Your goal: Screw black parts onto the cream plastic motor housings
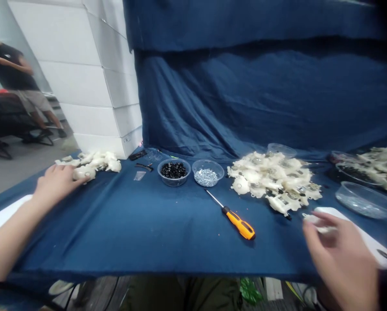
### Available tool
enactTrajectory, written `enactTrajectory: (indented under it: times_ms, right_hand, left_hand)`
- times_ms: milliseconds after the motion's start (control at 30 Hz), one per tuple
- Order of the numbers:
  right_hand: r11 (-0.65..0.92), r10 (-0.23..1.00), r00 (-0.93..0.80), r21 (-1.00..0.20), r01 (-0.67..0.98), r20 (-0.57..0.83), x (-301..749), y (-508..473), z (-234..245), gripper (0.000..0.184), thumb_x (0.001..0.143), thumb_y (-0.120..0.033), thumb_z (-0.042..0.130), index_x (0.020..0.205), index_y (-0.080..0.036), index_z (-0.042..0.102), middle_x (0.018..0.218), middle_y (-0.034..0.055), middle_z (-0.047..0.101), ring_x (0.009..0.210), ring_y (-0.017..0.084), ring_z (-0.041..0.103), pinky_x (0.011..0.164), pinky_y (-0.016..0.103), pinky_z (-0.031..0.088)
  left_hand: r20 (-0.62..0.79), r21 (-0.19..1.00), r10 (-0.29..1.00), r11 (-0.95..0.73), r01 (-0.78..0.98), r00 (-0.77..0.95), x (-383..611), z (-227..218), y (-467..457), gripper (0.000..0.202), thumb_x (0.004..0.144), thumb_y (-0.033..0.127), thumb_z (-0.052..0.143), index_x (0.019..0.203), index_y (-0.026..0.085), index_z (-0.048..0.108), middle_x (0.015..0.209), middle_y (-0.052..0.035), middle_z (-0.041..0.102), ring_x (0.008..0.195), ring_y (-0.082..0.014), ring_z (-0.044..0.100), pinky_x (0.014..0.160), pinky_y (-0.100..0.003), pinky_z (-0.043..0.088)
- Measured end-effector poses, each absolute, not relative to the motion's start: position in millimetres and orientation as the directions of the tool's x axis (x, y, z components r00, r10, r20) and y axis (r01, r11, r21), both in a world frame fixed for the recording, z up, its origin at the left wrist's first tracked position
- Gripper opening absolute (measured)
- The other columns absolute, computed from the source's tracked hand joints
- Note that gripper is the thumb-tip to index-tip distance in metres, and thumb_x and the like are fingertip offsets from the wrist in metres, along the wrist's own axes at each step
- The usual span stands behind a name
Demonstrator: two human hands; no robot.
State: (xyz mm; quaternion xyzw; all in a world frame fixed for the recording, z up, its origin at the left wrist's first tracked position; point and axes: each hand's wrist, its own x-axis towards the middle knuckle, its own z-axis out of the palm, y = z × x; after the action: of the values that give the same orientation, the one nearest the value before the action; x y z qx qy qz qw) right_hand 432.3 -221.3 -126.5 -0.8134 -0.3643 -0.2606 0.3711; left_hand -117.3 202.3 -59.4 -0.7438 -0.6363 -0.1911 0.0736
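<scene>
My left hand [55, 183] reaches to the far left of the table, its fingers and thumb closed around a cream plastic part with a rounded dome [85, 172]. Its fingertips are partly hidden behind that part. Right by it lies a small pile of similar cream parts [104, 160]. On the right side, my right hand [344, 248] is slightly blurred. It pinches another cream plastic part [313, 219], mostly covered by the fingers. A white board with a slot [371, 242] lies beside and beyond this hand. The large heap of cream parts [274, 179] is behind it, to the left.
An orange-and-black screwdriver [238, 221] lies mid-table. Behind it stand clear bowls of black pieces [174, 172] and silver screws [206, 175]. A clear tub [364, 203] sits at right. White boxes [92, 86] are stacked at left; a person [15, 73] stands beyond.
</scene>
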Motion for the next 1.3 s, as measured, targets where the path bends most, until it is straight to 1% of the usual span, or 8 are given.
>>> enactTrajectory:
  times_ms: [167, 333, 500, 667, 867, 967, 1100, 1300]
  right_hand:
    - [-0.162, 0.728, 0.336, -0.327, 0.931, 0.597, 376, -145, -85, 0.019, 0.098, -0.037, 0.051, 0.104, -0.027, 0.065, 0.1, 0.0016, 0.068, 0.071, 0.016, 0.061, 0.065, 0.029, 0.044]
    - [0.064, 0.864, 0.048, -0.204, 0.977, 0.501, 340, -51, -55, 0.018, 0.098, -0.026, 0.051, 0.1, -0.022, 0.069, 0.103, 0.0064, 0.068, 0.098, 0.023, 0.062, 0.078, 0.033, 0.045]
    - [0.269, 0.899, -0.189, -0.156, 0.95, 0.396, 297, 54, -39, 0.024, 0.095, -0.02, 0.06, 0.116, -0.016, 0.07, 0.112, 0.0114, 0.07, 0.107, 0.025, 0.062, 0.095, 0.04, 0.047]
    - [0.406, 0.897, -0.355, -0.173, 0.897, 0.264, 284, 103, -52, 0.026, 0.096, -0.026, 0.065, 0.121, -0.016, 0.067, 0.12, 0.0073, 0.068, 0.108, 0.021, 0.065, 0.099, 0.043, 0.051]
    - [0.329, 0.931, -0.288, -0.173, 0.928, 0.225, 297, 104, -66, 0.03, 0.098, -0.031, 0.063, 0.124, -0.016, 0.064, 0.124, 0.0096, 0.064, 0.106, 0.022, 0.065, 0.096, 0.045, 0.053]
    - [0.32, 0.938, -0.284, -0.175, 0.931, 0.199, 294, 111, -63, 0.033, 0.096, -0.032, 0.065, 0.125, -0.017, 0.062, 0.126, 0.0097, 0.062, 0.104, 0.022, 0.065, 0.093, 0.044, 0.054]
    - [0.311, 0.946, -0.281, -0.197, 0.93, 0.164, 293, 119, -57, 0.02, 0.095, -0.03, 0.067, 0.107, -0.014, 0.067, 0.105, 0.0059, 0.067, 0.094, 0.019, 0.065, 0.088, 0.04, 0.055]
    - [0.306, 0.927, -0.203, -0.326, 0.895, 0.315, 311, 91, -53, 0.01, 0.093, -0.02, 0.064, 0.103, -0.019, 0.067, 0.109, 0.005, 0.063, 0.094, 0.018, 0.06, 0.088, 0.033, 0.045]
  left_hand:
    - [0.478, 0.126, 0.853, -0.302, 0.945, 0.21, -100, -60, 173, 0.041, 0.081, 0.053, 0.052, 0.095, 0.015, 0.055, 0.117, -0.0158, 0.063, 0.135, -0.047, 0.043, 0.099, -0.054, 0.038]
    - [0.473, 0.326, 0.863, -0.362, 0.873, 0.181, -75, -34, 137, 0.037, 0.082, 0.051, 0.062, 0.093, 0.018, 0.047, 0.102, -0.0093, 0.061, 0.123, -0.0394, 0.05, 0.093, -0.04, 0.041]
    - [0.177, 0.679, 0.9, -0.404, 0.613, 0.398, -5, -33, 90, 0.044, 0.079, 0.053, 0.071, 0.09, 0.022, 0.042, 0.083, 0.0004, 0.061, 0.086, -0.023, 0.064, 0.074, -0.031, 0.046]
    - [-0.189, 0.934, 0.632, -0.12, 0.335, 0.752, 77, -62, 66, 0.048, 0.074, 0.042, 0.08, 0.099, 0.021, 0.044, 0.092, -0.0072, 0.073, 0.081, -0.024, 0.072, 0.064, -0.032, 0.053]
    - [-0.191, 0.974, 0.412, 0.19, 0.121, 0.891, 113, -87, 80, 0.045, 0.066, 0.028, 0.089, 0.097, 0.017, 0.059, 0.097, -0.0073, 0.071, 0.091, -0.0216, 0.07, 0.078, -0.032, 0.053]
    - [-0.153, 0.953, 0.399, 0.3, 0.029, 0.904, 112, -98, 84, 0.04, 0.07, 0.029, 0.087, 0.097, 0.017, 0.061, 0.098, -0.0064, 0.069, 0.091, -0.0199, 0.068, 0.082, -0.031, 0.052]
    - [-0.121, 0.916, 0.408, 0.397, -0.057, 0.905, 108, -109, 88, 0.033, 0.08, 0.035, 0.081, 0.099, 0.013, 0.066, 0.097, -0.0089, 0.069, 0.085, -0.0183, 0.067, 0.077, -0.03, 0.051]
    - [-0.133, 0.87, 0.445, 0.48, -0.111, 0.886, 108, -113, 91, 0.035, 0.086, 0.039, 0.076, 0.109, 0.014, 0.068, 0.1, -0.0117, 0.07, 0.082, -0.0191, 0.068, 0.068, -0.028, 0.051]
